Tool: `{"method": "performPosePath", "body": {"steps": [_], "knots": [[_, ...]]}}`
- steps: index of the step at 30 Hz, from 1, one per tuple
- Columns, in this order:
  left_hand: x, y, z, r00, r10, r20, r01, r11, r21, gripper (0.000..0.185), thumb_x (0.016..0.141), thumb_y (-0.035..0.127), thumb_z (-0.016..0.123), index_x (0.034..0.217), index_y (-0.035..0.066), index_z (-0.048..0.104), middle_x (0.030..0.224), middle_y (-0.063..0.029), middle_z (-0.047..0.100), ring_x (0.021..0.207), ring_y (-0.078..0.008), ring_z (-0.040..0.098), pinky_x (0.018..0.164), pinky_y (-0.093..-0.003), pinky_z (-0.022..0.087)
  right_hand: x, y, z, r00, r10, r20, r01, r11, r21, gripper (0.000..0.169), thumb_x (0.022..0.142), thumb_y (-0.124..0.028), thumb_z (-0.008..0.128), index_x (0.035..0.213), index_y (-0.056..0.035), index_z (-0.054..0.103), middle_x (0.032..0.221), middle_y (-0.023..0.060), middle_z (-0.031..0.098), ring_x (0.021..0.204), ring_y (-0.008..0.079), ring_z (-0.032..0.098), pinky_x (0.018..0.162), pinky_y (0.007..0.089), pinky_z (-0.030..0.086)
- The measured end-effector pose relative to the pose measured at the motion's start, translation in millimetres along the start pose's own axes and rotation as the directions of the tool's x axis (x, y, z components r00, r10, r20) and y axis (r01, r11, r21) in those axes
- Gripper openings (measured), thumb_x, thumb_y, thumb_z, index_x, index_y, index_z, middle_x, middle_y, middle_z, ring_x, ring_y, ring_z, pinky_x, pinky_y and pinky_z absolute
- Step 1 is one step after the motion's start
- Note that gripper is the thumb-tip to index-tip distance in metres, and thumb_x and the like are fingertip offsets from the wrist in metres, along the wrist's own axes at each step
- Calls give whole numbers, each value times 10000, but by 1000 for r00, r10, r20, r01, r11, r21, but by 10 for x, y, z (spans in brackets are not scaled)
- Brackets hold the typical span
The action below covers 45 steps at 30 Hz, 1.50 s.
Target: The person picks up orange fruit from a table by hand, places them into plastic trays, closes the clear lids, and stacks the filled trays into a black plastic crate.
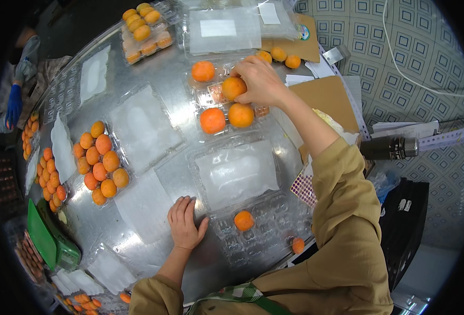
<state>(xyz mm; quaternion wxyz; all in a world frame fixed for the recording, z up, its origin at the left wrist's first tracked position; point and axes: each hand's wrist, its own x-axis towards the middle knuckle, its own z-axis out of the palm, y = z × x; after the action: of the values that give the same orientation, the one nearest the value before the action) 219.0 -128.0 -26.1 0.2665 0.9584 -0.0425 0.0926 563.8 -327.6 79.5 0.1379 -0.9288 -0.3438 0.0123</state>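
Observation:
My right hand (257, 78) has its fingers around an orange persimmon-like fruit (234, 88) over a clear plastic tray (206, 96). Beside it in that tray sit other orange fruits (212, 121), one of them just below the held one. My left hand (186, 224) rests palm down on the metal table (200, 256), fingers spread, holding nothing. To its right lies a clear moulded tray (263, 246) with one orange fruit (244, 221) in a hollow. Above that tray, a clear container (237, 173) is lined with a white sheet.
A tray of fruits (100, 171) stands left, near a green scale (53, 240). Stacked fruit packs (141, 29) and lined containers (224, 29) are at the back. Cardboard (326, 98), a dark thermos (389, 148) and a sticker sheet (303, 188) lie right. A blue-gloved hand (14, 104) of another person shows far left.

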Motion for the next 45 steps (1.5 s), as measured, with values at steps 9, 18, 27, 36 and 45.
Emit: {"method": "performPosePath", "body": {"steps": [9, 18, 27, 36, 45], "knots": [[3, 2, 3, 1000, -3, -14, 3, 1000, 2, 568, 732, 272, 696, 1207, 19, 514, 1241, -145, 508, 1183, -328, 468, 990, -463, 337, -682, -296, 32, 972, -76, -224, 88, 995, 42, 482, 622, -181, 783, 1054, -79, 595, 975, 92, 544, 943, 289, 550, 786, 378, 470], [6, -3, 12, 1000, 1, -11, -1, 1000, -2, 559, 734, 272, 696, 1200, 19, 517, 1239, -148, 508, 1182, -335, 466, 991, -464, 334, -750, -366, 245, 969, -42, -245, 64, 995, 82, 471, 634, -127, 753, 1069, -93, 576, 986, 97, 526, 918, 285, 565, 765, 376, 485], [-33, -11, 38, 1000, -25, 2, 25, 1000, -10, 576, 723, 257, 701, 1211, 21, 506, 1254, -152, 497, 1195, -348, 452, 1001, -469, 323, -990, -440, 71, 988, 102, 113, 2, -752, 659, 472, 889, -340, 539, 1265, -59, 485, 1184, 115, 547, 899, 221, 574, 759, 373, 480], [-21, 4, 39, 1000, -19, 13, 20, 1000, -19, 583, 704, 206, 705, 1213, 20, 493, 1270, -161, 490, 1214, -363, 435, 1007, -469, 312, -1200, -458, 97, 997, -69, -43, -28, -790, 613, 638, 890, -481, 416, 1316, -6, 404, 1189, 211, 501, 776, 201, 521, 729, 323, 457], [-27, -2, 47, 1000, -17, 19, 17, 1000, -12, 589, 710, 207, 702, 1224, 21, 484, 1282, -163, 484, 1217, -366, 429, 1009, -472, 307, -1218, -458, 177, 954, 137, 267, -8, -879, 478, 541, 963, -468, 400, 1252, -16, 473, 1090, 250, 576, 862, 266, 634, 780, 357, 550]]}}
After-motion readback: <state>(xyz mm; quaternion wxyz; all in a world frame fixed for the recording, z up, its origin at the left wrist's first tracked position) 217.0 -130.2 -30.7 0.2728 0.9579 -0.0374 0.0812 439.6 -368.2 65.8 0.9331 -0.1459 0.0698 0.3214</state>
